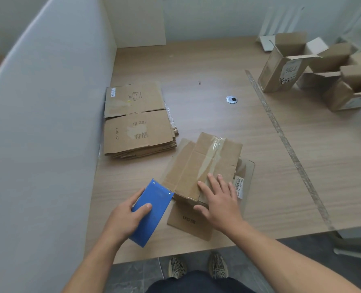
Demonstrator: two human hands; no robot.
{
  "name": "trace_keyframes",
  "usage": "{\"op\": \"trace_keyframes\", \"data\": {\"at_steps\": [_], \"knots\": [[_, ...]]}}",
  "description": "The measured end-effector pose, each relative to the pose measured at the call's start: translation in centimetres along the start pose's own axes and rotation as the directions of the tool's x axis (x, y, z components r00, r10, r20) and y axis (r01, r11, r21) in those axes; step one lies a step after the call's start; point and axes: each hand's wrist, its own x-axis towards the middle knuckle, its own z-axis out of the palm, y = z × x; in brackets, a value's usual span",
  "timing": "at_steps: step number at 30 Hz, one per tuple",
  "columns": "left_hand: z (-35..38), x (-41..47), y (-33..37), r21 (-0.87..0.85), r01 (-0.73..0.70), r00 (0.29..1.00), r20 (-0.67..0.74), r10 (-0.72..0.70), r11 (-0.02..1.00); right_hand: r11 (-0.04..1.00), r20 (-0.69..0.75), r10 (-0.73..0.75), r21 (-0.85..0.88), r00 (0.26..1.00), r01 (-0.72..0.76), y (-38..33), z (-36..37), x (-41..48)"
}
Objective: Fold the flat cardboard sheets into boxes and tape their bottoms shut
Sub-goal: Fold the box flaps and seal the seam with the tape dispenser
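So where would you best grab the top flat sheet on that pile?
The top flat sheet lies flat, its left edge against the grey partition. So pinch its right edge, coming from the open table side; that edge and the near one look free.

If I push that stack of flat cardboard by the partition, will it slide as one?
Probably not: the stack of flat cardboard looks loose, its edges already staggered, so sheets would likely fan out. A single sheet looks thin and creased, so likely light and floppy at its folds.
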Motion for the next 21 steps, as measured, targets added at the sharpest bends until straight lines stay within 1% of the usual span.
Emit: {"op": "trace_keyframes", "data": {"at_steps": [5, 10, 13, 18, 21], "knots": [[0.2, 0.1, 0.0, 0.016, -0.007, 1.0, -0.013, 0.007, 1.0, 0.999, -0.072, 0.032, -0.013, 0.997, -0.033, -1.0, 1.0, 0.3], [0.1, 0.3, -0.3, 0.049, -0.028, 1.0, -0.01, 0.028, 0.998, 0.997, -0.08, 0.073, -0.009, 0.994, -0.074, -1.4, 1.5, 0.6], [0.1, 0.4, -0.3, 0.081, -0.046, 0.999, -0.013, 0.048, 0.996, 0.996, -0.084, 0.079, -0.043, 0.993, -0.083, -1.4, 1.5, 1.2], [0.1, 0.4, 0.0, 0.095, -0.091, 0.996, -0.011, 0.092, 0.991, 0.996, -0.088, 0.009, -0.091, 0.996, -0.016, -0.6, 1.4, 2.2], [0.1, 0.4, 0.1, 0.093, -0.116, 0.993, 0.006, 0.116, 0.989, 0.993, -0.031, -0.037, -0.117, 0.999, 0.034, 0.1, 1.0, 2.3]]}}
